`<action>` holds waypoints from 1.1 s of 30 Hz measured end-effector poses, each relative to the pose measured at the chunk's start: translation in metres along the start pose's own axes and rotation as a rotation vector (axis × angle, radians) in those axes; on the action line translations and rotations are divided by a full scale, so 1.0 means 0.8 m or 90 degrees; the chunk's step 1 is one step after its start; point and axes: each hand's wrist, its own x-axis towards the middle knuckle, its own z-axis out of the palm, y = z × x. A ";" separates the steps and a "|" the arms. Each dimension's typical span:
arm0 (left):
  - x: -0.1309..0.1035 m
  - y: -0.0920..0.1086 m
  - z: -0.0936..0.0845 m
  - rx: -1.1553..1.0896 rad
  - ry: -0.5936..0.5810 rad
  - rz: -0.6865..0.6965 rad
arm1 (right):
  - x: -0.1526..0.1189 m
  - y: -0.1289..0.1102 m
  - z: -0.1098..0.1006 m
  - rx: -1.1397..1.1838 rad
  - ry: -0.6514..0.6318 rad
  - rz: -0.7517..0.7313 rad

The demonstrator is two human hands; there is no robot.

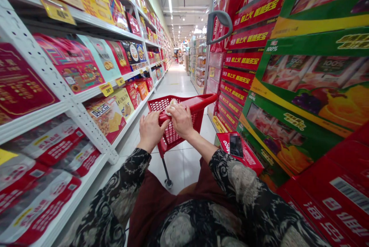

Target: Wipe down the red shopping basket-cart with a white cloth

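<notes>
A red plastic shopping cart [198,126] with perforated basket walls stands right in front of me. My left hand [151,129] is wrapped round the left end of its red handle [198,102]. Beside it, my right hand [181,120] presses a crumpled white cloth or tissue [173,105] against the same handle, fingers curled over it. Most of the cloth is hidden beneath those fingers. The two hands nearly touch. Below the basket, a dark leg with a caster wheel [168,182] rests on the tiles.
White shelving [83,95] with boxed snacks runs along the left. Stacked red drink cartons [236,72] and green juice boxes [305,70] rise close on the right. A dark phone-like object [236,146] lies on a low red box [250,158]. The tiled aisle [175,74] stretches ahead.
</notes>
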 end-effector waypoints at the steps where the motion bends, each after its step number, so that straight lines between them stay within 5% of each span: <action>1: -0.001 0.001 -0.001 -0.012 0.003 -0.008 | -0.002 -0.006 0.001 0.007 -0.007 -0.018; 8: 0.008 0.015 -0.015 -0.131 -0.044 0.069 | -0.004 -0.018 -0.004 0.099 -0.018 0.049; 16: 0.032 0.048 -0.004 -0.022 -0.125 0.059 | 0.001 -0.009 -0.010 0.215 0.003 0.038; 27: 0.043 0.038 -0.012 -0.098 -0.011 -0.028 | 0.002 0.018 -0.014 0.071 0.055 0.135; 33: 0.038 0.067 -0.005 -0.028 -0.099 0.089 | -0.004 0.023 -0.011 0.074 0.071 0.131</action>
